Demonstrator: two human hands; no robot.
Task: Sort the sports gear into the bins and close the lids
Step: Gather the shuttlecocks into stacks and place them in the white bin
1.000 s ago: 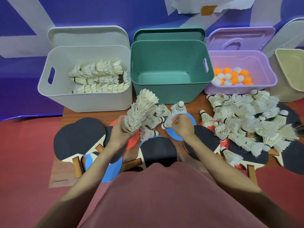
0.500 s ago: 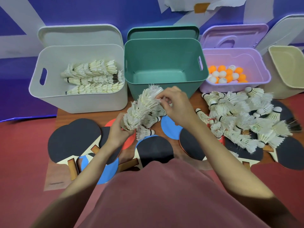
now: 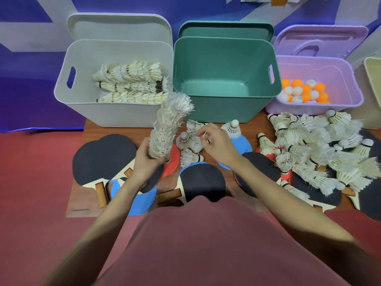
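Already, three rows of stacked shuttlecocks (image 3: 129,83) are laid in the white bin (image 3: 82,108); the green bin (image 3: 224,108) holds nothing, and orange and white balls (image 3: 303,92) are kept in the purple bin (image 3: 346,79). A tall shuttlecock stack (image 3: 168,126) is gripped by the left hand (image 3: 147,159). Loose shuttlecocks (image 3: 188,144) on the paddles (image 3: 103,157) are touched by the right hand (image 3: 216,144), fingers curled; whether one is pinched cannot be told.

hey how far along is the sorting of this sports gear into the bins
Partly done. Three shuttlecock stacks lie in the white bin; balls sit in the purple bin. The left hand holds another stack; the right hand reaches for loose shuttlecocks. Left: the shuttlecock pile, paddles, empty green bin, open lids.
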